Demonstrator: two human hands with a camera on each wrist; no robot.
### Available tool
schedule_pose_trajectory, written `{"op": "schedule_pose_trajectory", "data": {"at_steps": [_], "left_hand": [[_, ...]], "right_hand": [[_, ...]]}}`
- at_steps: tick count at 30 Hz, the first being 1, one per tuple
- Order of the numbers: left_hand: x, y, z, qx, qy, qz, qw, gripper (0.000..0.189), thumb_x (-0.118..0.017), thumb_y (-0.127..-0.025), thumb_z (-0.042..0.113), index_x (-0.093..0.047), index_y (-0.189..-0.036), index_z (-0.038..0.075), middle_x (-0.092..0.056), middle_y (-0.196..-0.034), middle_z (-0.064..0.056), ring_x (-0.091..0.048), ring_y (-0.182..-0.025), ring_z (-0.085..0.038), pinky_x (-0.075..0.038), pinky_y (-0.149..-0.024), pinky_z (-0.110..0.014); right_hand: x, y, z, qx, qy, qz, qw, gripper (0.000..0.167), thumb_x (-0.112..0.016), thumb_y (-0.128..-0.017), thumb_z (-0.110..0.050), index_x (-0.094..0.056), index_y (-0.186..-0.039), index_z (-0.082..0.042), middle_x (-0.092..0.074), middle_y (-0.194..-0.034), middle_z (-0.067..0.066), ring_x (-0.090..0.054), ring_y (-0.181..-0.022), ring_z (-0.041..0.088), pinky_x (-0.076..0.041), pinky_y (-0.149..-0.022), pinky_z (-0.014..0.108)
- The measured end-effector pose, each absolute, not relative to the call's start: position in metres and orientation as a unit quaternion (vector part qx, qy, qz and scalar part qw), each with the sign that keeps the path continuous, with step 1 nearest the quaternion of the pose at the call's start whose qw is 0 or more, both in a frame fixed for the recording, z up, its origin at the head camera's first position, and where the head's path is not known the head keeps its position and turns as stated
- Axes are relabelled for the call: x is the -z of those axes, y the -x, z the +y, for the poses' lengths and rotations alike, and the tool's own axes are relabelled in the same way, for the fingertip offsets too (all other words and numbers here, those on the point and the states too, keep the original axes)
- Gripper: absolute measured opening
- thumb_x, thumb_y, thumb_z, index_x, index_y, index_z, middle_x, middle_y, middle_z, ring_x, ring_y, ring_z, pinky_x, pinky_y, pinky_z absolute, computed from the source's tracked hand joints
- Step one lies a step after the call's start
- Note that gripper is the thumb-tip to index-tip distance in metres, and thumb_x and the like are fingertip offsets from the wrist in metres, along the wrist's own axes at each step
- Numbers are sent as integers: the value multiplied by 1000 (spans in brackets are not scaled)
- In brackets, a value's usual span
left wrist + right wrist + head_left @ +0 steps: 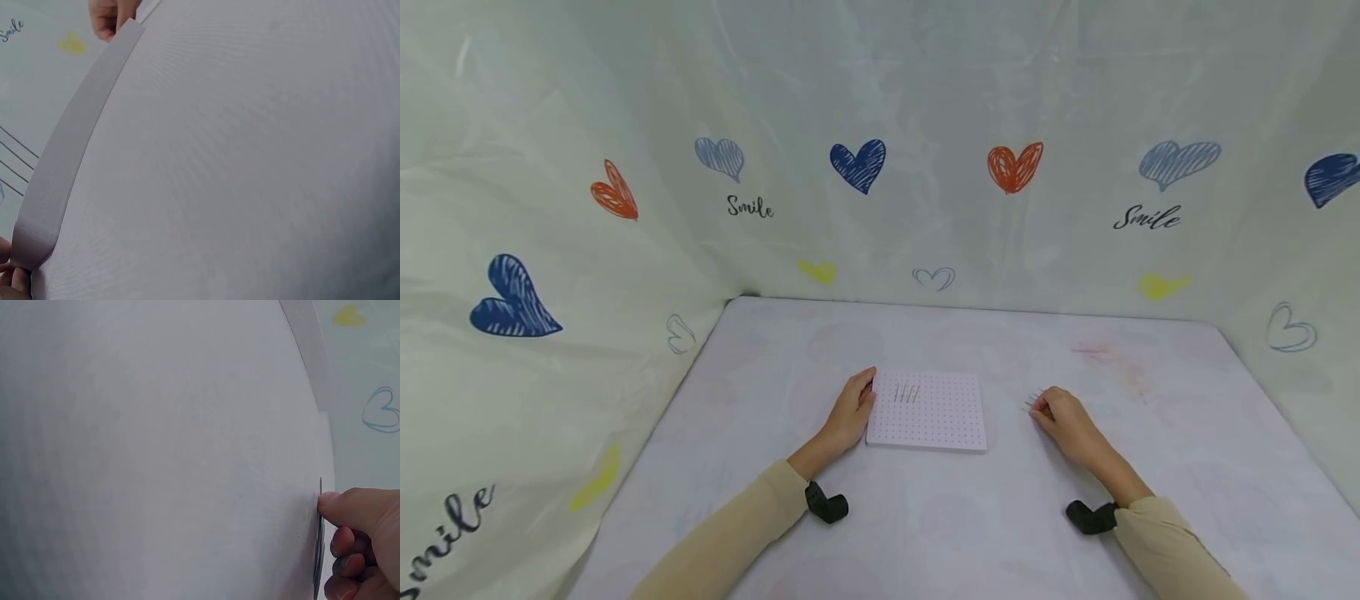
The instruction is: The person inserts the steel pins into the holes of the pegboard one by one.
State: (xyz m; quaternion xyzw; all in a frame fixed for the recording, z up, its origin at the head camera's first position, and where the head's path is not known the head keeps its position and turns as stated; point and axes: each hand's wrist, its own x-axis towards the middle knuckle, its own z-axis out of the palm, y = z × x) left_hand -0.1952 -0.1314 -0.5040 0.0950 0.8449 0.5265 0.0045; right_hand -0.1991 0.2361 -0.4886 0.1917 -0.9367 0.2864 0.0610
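**Fumble risk, tbh**

Gripping the pegboard (951, 421) by its left edge with left hand (848, 410); pinching loose pins (1032, 402) in right hand (1071, 425), off to its right. Could drop some if pinched unevenly, or bump the four standing pins (906, 393) reaching over.

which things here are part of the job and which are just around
Part of the job:
flat white dotted board, held by the left hand
four thin dark pins standing on the board
more thin dark pins at the right hand

Just around:
pale tabletop
white sheet printed with hearts
black wrist-worn devices
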Motion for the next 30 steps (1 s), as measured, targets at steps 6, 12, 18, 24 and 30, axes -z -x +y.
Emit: {"op": "schedule_pose_trajectory", "data": {"at_steps": [6,12,18,24,30], "left_hand": [[505,197,-133,-523,-86,848,8,48,-40,-106,3,-29,-152,-7,-29,-156,-24,-29,-145,-33,-29,-118,-42],[505,196,-133,-524,-86,847,4,47,-40,-106,2,-30,-151,-8,-30,-155,-25,-30,-144,-34,-30,-117,-44],[504,197,-132,-528,-95,844,-3,47,-40,-105,0,-31,-150,-9,-31,-154,-26,-31,-143,-36,-31,-117,-44],[505,197,-132,-529,-100,843,-7,47,-40,-105,-1,-31,-150,-10,-31,-153,-27,-32,-143,-36,-30,-117,-45],[506,197,-132,-531,-100,841,-5,47,-40,-105,-1,-31,-150,-10,-31,-153,-27,-32,-143,-36,-30,-117,-45]], "right_hand": [[488,199,232,-276,-193,-940,58,11,-68,-88,7,-61,-82,2,-47,-74,3,-44,-71,17,-39,-59,30],[487,196,235,-282,-215,-933,67,9,-64,-90,9,-59,-84,4,-52,-79,6,-49,-77,21,-46,-65,36],[480,192,240,-305,-221,-924,63,6,-56,-97,7,-53,-92,8,-51,-85,10,-49,-83,25,-44,-70,39],[476,190,241,-341,-194,-919,42,7,-51,-102,0,-52,-102,7,-53,-90,10,-47,-85,21,-44,-69,32],[478,190,242,-386,-193,-900,56,8,-50,-104,-2,-52,-103,6,-49,-85,7,-44,-78,13,-39,-60,23]]}}
